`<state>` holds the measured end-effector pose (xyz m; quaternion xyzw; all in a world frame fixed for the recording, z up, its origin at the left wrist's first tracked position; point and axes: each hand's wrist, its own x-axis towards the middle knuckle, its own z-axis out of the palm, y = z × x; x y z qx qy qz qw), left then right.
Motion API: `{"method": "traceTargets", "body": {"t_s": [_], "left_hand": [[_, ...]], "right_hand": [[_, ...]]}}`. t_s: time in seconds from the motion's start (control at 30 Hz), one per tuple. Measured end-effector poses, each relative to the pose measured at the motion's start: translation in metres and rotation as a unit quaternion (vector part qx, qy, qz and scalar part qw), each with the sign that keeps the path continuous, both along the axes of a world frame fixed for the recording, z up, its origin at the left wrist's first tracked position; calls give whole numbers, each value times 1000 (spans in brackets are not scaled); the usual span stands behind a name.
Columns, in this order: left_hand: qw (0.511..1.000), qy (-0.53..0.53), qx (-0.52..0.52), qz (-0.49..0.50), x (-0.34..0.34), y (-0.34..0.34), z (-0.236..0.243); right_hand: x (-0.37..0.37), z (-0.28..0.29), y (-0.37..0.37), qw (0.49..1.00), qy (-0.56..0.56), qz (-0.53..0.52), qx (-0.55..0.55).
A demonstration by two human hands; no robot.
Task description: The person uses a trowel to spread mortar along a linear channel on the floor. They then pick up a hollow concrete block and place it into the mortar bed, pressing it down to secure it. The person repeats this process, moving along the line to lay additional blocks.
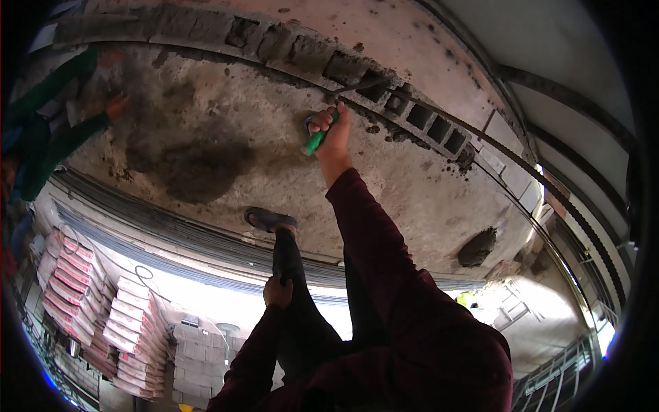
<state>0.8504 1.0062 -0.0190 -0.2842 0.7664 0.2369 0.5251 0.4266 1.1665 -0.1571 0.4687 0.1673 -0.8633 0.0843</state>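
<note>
My right hand (329,130) is closed round the green handle (316,143) of a trowel, arm stretched forward over the floor. The trowel's dark blade is hard to make out against the row of hollow concrete blocks (381,96) just beyond my fist. Mortar fills some of the block cells on the left part of the row, while several cells on the right show as dark holes. My left hand (278,293) rests on my bent left leg near the knee, holding nothing, with its fingers partly hidden.
A long ribbed steel bar (542,180) runs from the blocks toward the right. Dark mortar (199,168) lies on the floor at left, and a smaller heap (477,247) at right. Another person's green sleeves (75,141) reach in at far left. Stacked bags (134,329) stand at lower left.
</note>
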Motion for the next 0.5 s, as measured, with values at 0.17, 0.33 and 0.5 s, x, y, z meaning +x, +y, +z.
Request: {"method": "traceTargets", "body": {"t_s": [0.17,0.33,0.5], "left_hand": [[999,4,10,42,5,2,1],[990,-43,-7,131,7,-2,10],[964,-45,-20,262,58,7,-1]], "right_hand": [[9,-16,-8,997,-22,71,22],[55,15,-23,950,-11,279,141],[122,-33,-62,770,48,599,217]]}}
